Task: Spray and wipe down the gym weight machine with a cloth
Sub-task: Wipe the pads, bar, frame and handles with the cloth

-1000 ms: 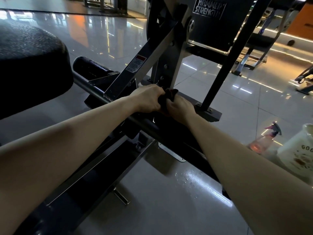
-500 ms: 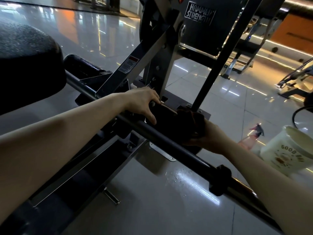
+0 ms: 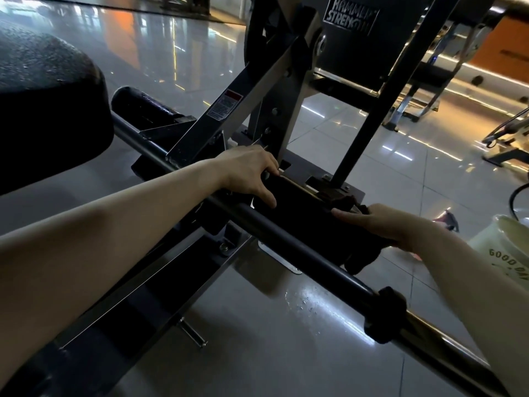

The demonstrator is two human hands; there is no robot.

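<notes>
The glossy tiled floor mirrors lights, with droplets at 5 o'clock. The left hand grips the machine at centre; the right hand, at 3 o'clock, clutches the cloth.

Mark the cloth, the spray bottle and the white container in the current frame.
cloth (image 3: 310, 212): head view, middle of its dark stretched span.
spray bottle (image 3: 448, 221): head view, its trigger head.
white container (image 3: 488, 244): head view, outer wall just above the lettering.
</notes>
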